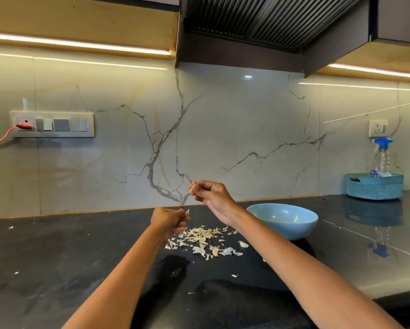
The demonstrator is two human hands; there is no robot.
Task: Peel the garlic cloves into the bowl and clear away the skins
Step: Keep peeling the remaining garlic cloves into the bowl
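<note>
Head view is showing the peeling well under way: a heap of skins (200, 236) is lying mid-counter (56, 269), just left of the blue bowl (283, 220), with two seemingly unpeeled cloves (243, 244) sitting at the heap's near edge. The right hand (212, 193) is pinching a garlic clove (192, 187) in curled fingertips above the heap; the left hand (169, 218) is pinching a scrap of skin (187, 212). Clearing is likely not begun. The bowl's visible inside is showing nothing, though its near floor is hidden. Toward the back right corner, a teal basket (374, 186) is holding a spray bottle (382, 155).
</note>
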